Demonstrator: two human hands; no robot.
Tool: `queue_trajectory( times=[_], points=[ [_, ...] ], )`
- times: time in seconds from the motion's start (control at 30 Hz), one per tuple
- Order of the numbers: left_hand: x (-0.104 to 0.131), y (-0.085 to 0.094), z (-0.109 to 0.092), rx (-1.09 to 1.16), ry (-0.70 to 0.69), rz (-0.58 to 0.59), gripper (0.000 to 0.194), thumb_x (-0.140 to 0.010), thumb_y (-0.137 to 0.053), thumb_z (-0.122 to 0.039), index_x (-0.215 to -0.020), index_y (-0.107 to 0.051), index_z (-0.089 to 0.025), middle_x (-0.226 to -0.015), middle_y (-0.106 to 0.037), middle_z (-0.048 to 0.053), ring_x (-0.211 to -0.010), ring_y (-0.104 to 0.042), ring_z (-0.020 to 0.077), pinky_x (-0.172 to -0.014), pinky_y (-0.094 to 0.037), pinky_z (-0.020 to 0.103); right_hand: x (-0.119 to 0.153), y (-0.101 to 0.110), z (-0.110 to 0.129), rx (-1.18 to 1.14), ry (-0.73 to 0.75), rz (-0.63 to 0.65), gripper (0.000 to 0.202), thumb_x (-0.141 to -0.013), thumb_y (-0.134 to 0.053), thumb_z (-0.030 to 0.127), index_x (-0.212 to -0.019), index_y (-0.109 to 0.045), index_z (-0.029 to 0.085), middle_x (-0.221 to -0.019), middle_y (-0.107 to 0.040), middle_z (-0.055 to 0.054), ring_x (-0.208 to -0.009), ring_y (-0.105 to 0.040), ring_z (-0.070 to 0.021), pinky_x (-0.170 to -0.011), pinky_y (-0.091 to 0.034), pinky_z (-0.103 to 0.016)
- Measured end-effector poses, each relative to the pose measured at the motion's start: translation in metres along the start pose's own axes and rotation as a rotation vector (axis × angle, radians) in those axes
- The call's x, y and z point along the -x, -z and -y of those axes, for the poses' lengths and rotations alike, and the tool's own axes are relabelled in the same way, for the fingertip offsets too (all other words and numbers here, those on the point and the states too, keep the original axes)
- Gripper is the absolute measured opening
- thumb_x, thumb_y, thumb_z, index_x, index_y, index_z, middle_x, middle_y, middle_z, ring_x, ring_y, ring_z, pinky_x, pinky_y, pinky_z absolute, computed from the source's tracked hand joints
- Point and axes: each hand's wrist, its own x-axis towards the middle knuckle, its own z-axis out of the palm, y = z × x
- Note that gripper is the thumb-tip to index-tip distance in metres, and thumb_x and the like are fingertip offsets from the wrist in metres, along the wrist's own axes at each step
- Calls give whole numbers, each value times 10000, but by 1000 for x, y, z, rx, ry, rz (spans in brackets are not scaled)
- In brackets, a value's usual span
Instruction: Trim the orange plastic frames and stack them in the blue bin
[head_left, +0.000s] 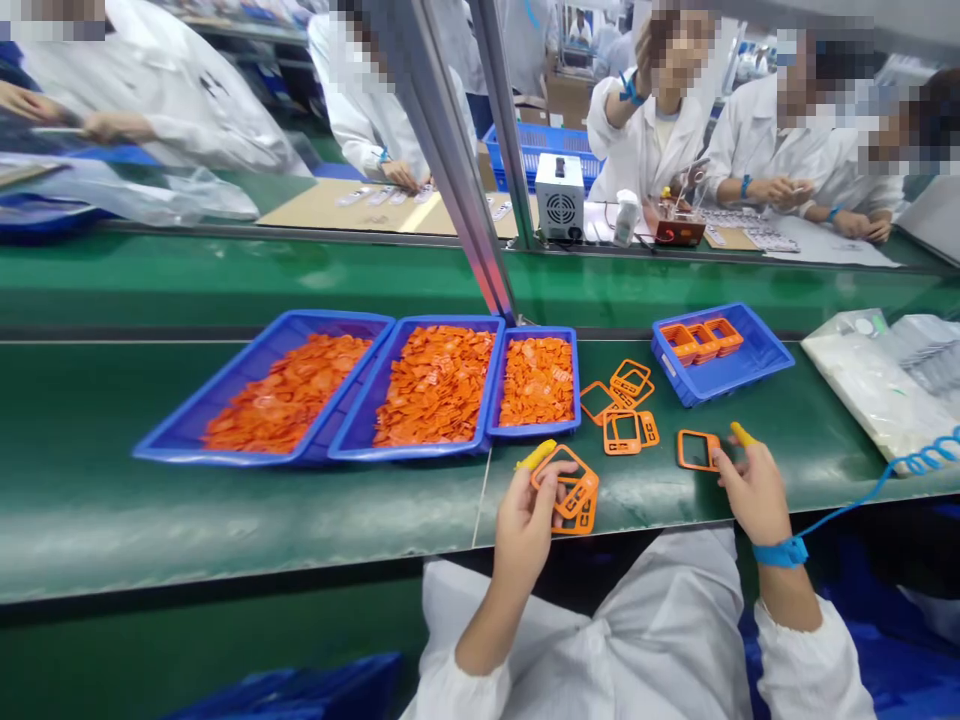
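Observation:
My left hand (529, 515) is closed on a few orange plastic frames (576, 490), which overlap and fan out at the bench's front edge. A yellow finger cot (537, 455) covers one of its fingertips. To the right, my right hand (756, 490) pinches the right side of a single orange frame (697, 450) at the bench surface. It too has a yellow-covered fingertip, and a blue wrist strap (781, 552) sits below it. Between and beyond the hands lies a loose group of orange frames (622, 430). Further back, a blue tray (765, 355) holds stacked orange frames (701, 340).
Three blue trays (360, 430) of small orange pieces (439, 385) stand to the left. Clear plastic bags (874, 385) lie at right, near a coiled blue cord (919, 460). A metal post (457, 150) rises behind the trays. Co-workers in white coats sit across the bench.

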Motion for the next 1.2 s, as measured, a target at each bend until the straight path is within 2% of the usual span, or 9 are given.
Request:
queue_trajectory(
  times=[0.1, 0.23, 0.33, 0.47, 0.63, 0.73, 0.83, 0.97, 1.2],
  points=[
    [1, -2, -1, -11, -10, 9, 507, -1045, -701, -622, -1292, -680, -180, -1174, -813, 149, -683, -639, 138, -461, -515, 198, 20, -12, 18, -98, 39, 56, 462, -1014, -668, 614, -1220, -751, 209, -1088, -761, -134, -697, -689, -248, -661, -620, -445],
    [5, -17, -1, -41, -66, 39, 415, -1079, -656, -573, -1239, -697, -193, -1126, -810, 122, -691, -667, 149, -507, -547, 227, 60, -52, 49, -495, -97, 513, 526, -1021, -717, 600, -1400, -711, 236, -1141, -769, -118, -792, -743, -235, -531, -623, -322],
    [12, -28, 1, -95, -134, 66, 365, -1100, -641, -516, -1271, -706, -201, -1065, -797, 101, -730, -707, 166, -669, -626, 292, 78, -79, 68, -701, -125, 661, 597, -1010, -761, 587, -1505, -661, 269, -1202, -762, -99, -875, -753, -224, -565, -667, -289],
    [15, -24, 0, -217, -217, 112, 363, -1145, -565, -471, -1374, -681, -214, -1178, -771, 119, -861, -762, 204, -781, -653, 336, 72, -84, 70, -831, -161, 764, 510, -987, -806, 625, -1304, -771, 228, -1023, -765, -54, -805, -750, -204, -621, -691, -296],
    [-13, -22, -11, -618, -327, 279, 398, -1168, -405, -263, -1481, -640, -192, -1349, -757, 155, -1017, -795, 233, -943, -663, 387, 46, -52, 45, -884, -228, 770, 445, -909, -915, 598, -1093, -802, 208, -947, -752, -24, -657, -710, -153, -577, -652, -276],
    [-33, -42, -19, -1065, -263, 361, 515, -1117, -411, -149, -1599, -580, -212, -1705, -554, 183, -1034, -822, 274, -940, -679, 447, 37, -34, 32, -889, -221, 759, 446, -905, -941, 542, -1199, -823, 228, -981, -770, -39, -718, -731, -168, -582, -652, -264],
    [-44, -65, -27, -1426, -149, 388, 542, -1131, -430, -196, -1657, -547, -249, -1823, -391, 155, -927, -844, 307, -800, -701, 487, 36, -27, 25, -904, -180, 766, 474, -902, -958, 494, -1287, -830, 250, -990, -786, -48, -781, -750, -179, -614, -665, -253],
    [-51, -78, -33, -1537, -194, 409, 530, -1160, -479, -310, -1686, -506, -245, -1777, -467, 160, -943, -845, 301, -742, -694, 429, 36, -32, 15, -921, -188, 754, 474, -895, -966, 485, -1283, -837, 246, -993, -808, -56, -785, -767, -180, -622, -676, -251],
    [-54, -70, -22, -1521, -275, 407, 325, -1163, -507, -304, -1425, -669, -198, -1381, -703, 127, -896, -821, 259, -645, -619, 328, 33, -44, 6, -964, -237, 725, 511, -883, -967, 525, -1278, -823, 234, -963, -799, -39, -716, -765, -170, -579, -682, -261]
  ],
)
